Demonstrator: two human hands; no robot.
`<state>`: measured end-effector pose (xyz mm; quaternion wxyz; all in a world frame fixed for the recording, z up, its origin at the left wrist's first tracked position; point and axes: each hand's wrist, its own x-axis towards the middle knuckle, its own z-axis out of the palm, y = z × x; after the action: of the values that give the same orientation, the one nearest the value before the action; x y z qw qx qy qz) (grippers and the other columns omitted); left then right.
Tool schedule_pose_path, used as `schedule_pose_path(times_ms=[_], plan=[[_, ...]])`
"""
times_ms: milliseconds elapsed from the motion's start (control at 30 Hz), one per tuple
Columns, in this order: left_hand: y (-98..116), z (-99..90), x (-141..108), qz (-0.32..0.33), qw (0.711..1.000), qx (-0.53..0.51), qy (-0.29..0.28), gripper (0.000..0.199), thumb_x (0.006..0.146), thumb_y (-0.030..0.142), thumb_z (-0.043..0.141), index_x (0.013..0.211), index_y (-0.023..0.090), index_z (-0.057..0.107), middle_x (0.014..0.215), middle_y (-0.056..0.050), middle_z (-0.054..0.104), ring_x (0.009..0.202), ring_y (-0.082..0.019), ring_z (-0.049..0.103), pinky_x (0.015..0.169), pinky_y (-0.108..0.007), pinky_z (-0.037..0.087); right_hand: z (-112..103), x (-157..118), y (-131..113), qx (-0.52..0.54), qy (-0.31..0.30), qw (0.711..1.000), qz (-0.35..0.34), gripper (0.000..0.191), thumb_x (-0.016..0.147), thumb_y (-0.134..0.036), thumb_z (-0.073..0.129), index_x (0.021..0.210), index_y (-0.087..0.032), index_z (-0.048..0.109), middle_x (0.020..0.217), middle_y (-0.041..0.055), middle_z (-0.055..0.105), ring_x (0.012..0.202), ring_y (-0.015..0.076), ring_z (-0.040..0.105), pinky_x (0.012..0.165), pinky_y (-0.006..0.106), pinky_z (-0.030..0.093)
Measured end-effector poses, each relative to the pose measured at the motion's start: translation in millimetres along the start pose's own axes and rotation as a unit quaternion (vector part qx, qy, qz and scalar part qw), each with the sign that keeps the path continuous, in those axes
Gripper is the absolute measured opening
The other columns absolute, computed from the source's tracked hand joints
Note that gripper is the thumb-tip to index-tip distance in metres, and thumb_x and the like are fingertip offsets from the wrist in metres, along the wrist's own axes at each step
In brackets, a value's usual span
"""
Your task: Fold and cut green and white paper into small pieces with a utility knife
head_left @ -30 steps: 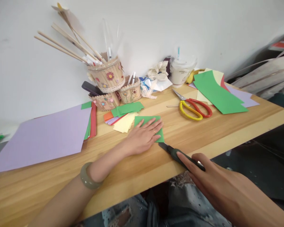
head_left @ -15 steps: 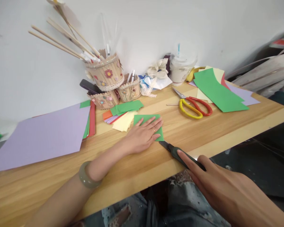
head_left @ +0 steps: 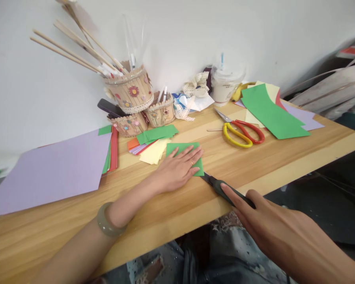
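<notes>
My left hand (head_left: pixel 179 169) lies flat with fingers spread on a piece of green paper (head_left: pixel 199 169), pressing it to the wooden table. Fingers and palm cover much of that piece. In my right hand (head_left: pixel 272 221) is a dark green utility knife (head_left: pixel 220 188), the index finger stretched along its handle. Its dark blade meets the near right corner of the green paper. How far the blade reaches under or into the paper is hard to make out. Beyond my left hand lies a fan of small paper strips (head_left: pixel 154 152) in green, yellow, purple, red and orange.
Scissors (head_left: pixel 242 134) with yellow and red handles lie right of centre. Purple sheets (head_left: pixel 56 169) stack at left, cut green sheets (head_left: pixel 272 112) at right. Against the wall stand decorated holders (head_left: pixel 133 90) with sticks and pens, and a lidded cup (head_left: pixel 225 86). The table's front edge (head_left: pixel 177 238) runs close by.
The knife and my right hand have shifted very slightly left and up, the blade a little nearer the paper's corner. My left hand stays on the paper. The whole view drifts slightly.
</notes>
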<state>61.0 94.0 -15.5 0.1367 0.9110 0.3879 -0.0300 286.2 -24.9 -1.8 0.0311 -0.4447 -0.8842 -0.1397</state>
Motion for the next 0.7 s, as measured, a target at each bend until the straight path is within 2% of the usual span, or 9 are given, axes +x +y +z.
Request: schedule_pose_path(times_ms=[167,367,567,700], plan=[[0.1,0.9,-0.3,0.003,1.000,-0.004,0.007,0.053,0.102,0.040,0.022,0.151,0.019,0.016,0.158,-0.002,0.015,0.146,-0.017,0.008,0.118,-0.047,0.009,5.4,7.8,3.7,-0.022,0.008,1.000,0.017,0.062,0.072,-0.002,0.044,0.134,-0.009,0.046,0.072,-0.0002,0.050,0.040,0.0128,0.054,0.031,0.023,0.036],[-1.0,5.6,0.3,-0.004,1.000,0.017,0.015,0.058,0.102,0.042,0.020,0.151,0.012,0.011,0.159,-0.008,0.009,0.146,-0.018,0.009,0.118,-0.041,0.012,6.6,12.9,7.1,-0.027,0.020,0.999,0.014,0.057,0.074,-0.006,0.047,0.130,-0.008,0.052,0.070,0.0006,0.052,0.037,0.0128,0.053,0.031,0.023,0.033],[-2.4,8.0,1.0,0.002,0.999,0.027,0.018,0.058,0.102,0.042,0.019,0.151,0.011,0.013,0.158,-0.009,0.010,0.146,-0.017,0.007,0.119,-0.039,0.011,9.1,17.3,6.9,-0.031,0.009,0.999,0.034,0.059,0.072,-0.007,0.052,0.131,-0.012,0.053,0.071,0.0007,0.053,0.039,0.0141,0.055,0.033,0.025,0.029],[-1.0,5.0,1.0,-0.001,1.000,0.025,0.008,0.058,0.103,0.041,0.020,0.151,0.011,0.013,0.159,-0.009,0.009,0.146,-0.017,0.006,0.119,-0.039,0.011,15.0,23.3,8.3,-0.051,-0.015,0.997,0.055,0.054,0.079,-0.016,0.053,0.133,-0.017,0.052,0.070,0.0009,0.054,0.041,0.0146,0.055,0.035,0.026,0.022]])
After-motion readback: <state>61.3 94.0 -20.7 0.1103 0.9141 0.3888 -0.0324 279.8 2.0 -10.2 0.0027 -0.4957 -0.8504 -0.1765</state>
